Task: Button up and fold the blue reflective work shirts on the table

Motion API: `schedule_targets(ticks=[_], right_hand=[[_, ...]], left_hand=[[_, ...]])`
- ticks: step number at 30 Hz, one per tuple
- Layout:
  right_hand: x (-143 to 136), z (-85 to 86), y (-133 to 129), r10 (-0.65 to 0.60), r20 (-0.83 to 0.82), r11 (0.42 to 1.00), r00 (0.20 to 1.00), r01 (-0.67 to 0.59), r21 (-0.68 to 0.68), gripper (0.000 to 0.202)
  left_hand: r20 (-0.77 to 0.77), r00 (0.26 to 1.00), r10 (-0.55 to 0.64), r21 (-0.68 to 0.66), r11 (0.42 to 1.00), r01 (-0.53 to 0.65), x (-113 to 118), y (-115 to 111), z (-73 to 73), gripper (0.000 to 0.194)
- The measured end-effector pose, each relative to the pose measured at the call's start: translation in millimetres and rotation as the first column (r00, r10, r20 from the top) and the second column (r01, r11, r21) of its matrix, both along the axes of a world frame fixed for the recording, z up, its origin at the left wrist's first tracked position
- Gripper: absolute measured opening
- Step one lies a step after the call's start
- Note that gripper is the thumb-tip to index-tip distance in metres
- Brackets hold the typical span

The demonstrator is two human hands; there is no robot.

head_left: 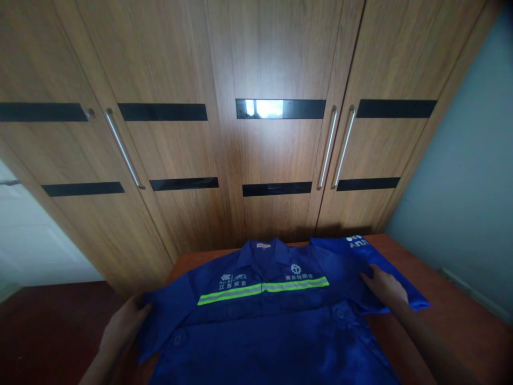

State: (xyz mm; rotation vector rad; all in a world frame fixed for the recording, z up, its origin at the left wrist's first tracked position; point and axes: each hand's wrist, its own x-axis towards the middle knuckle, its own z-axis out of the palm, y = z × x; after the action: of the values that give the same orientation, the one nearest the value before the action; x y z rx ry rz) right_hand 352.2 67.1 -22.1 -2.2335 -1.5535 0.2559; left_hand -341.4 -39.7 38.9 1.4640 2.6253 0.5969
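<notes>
A dark blue short-sleeved work shirt (256, 337) lies spread front side up, its collar pointing away from me. Across its chest runs a yellow-green reflective stripe (240, 293), with white logos and lettering above it. My left hand (122, 325) is closed on the edge of the sleeve at the left. At the other side, my right hand (387, 289) pinches the sleeve at the right. Under that sleeve, partly hidden, is a brighter blue folded cloth or bag (395, 272) with white print. The shirt's lower part runs out of view.
The shirt rests on a reddish-brown table (452, 331). Behind it stands a tall wooden wardrobe (276, 149) with black strips and metal handles. A pale wall (460, 214) rises at the right. A white door or panel (40, 246) and dark red floor (48, 315) show at the left.
</notes>
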Motion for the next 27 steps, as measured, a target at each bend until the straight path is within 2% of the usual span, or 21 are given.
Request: schedule_targets(ticks=[3, 4, 5, 7, 8, 9, 11, 13, 16, 18, 20, 22, 23, 27], right_hand=[[-29.2, 12.7, -1.5, 0.047, 0.204, 0.981, 0.978, -0.084, 0.175, 0.05], [-46.4, 18.7, 0.0, 0.087, 0.267, 0.957, 0.96, -0.155, 0.245, 0.048], [-67.0, 24.8, 2.4, 0.152, 0.299, 0.926, 0.942, -0.241, 0.291, 0.045], [-115.5, 34.2, 8.8, 0.367, 0.312, 0.843, 0.876, -0.455, 0.287, 0.042], [-141.1, 36.2, 12.2, 0.494, 0.308, 0.785, 0.813, -0.57, 0.244, 0.042], [-166.1, 36.0, 15.5, 0.568, 0.31, 0.74, 0.762, -0.638, 0.213, 0.041], [-209.4, 29.1, 20.7, 0.656, 0.309, 0.675, 0.689, -0.718, 0.169, 0.04], [-238.5, 16.6, 23.9, 0.691, 0.297, 0.654, 0.659, -0.745, 0.134, 0.042], [-253.4, -3.1, 25.8, 0.689, 0.269, 0.678, 0.673, -0.729, 0.089, 0.052], [-251.2, -12.0, 26.2, 0.684, 0.253, 0.694, 0.684, -0.717, 0.066, 0.056], [-246.8, -16.6, 26.3, 0.686, 0.241, 0.699, 0.686, -0.714, 0.041, 0.058], [-244.3, -17.7, 26.2, 0.69, 0.229, 0.703, 0.687, -0.711, 0.015, 0.059], [-244.0, -17.4, 26.2, 0.69, 0.224, 0.705, 0.688, -0.709, 0.005, 0.06], [-245.8, -14.5, 25.6, 0.688, 0.21, 0.713, 0.695, -0.701, -0.014, 0.06]], left_hand=[[-0.213, 0.976, -0.033, 0.002, 0.999, 0.034, 23.2, 5.7, 10.9, 0.048], [-0.302, 0.949, -0.091, 0.03, 0.994, 0.105, 39.3, 12.5, 15.4, 0.049], [-0.32, 0.93, -0.179, 0.034, 0.979, 0.2, 59.3, 21.7, 19.5, 0.047], [-0.301, 0.867, -0.397, 0.008, 0.908, 0.419, 108.2, 44.4, 24.8, 0.042], [-0.293, 0.828, -0.478, -0.005, 0.867, 0.499, 135.0, 55.8, 25.3, 0.041], [-0.285, 0.782, -0.555, -0.023, 0.819, 0.573, 161.6, 65.8, 24.2, 0.041], [-0.273, 0.676, -0.685, -0.059, 0.713, 0.698, 208.8, 79.0, 17.3, 0.039], [-0.265, 0.61, -0.747, -0.092, 0.649, 0.755, 240.3, 81.5, 4.9, 0.043], [-0.231, 0.577, -0.783, -0.162, 0.616, 0.771, 252.5, 70.9, -19.0, 0.062], [-0.194, 0.567, -0.801, -0.206, 0.598, 0.775, 245.1, 61.8, -33.1, 0.071], [-0.168, 0.553, -0.816, -0.228, 0.578, 0.784, 236.0, 57.2, -40.9, 0.076], [-0.169, 0.546, -0.821, -0.229, 0.571, 0.788, 231.5, 60.4, -40.8, 0.076], [-0.185, 0.558, -0.809, -0.22, 0.587, 0.779, 231.3, 65.1, -38.3, 0.073], [-0.284, 0.646, -0.708, -0.135, 0.697, 0.705, 237.7, 96.7, -27.6, 0.055]])
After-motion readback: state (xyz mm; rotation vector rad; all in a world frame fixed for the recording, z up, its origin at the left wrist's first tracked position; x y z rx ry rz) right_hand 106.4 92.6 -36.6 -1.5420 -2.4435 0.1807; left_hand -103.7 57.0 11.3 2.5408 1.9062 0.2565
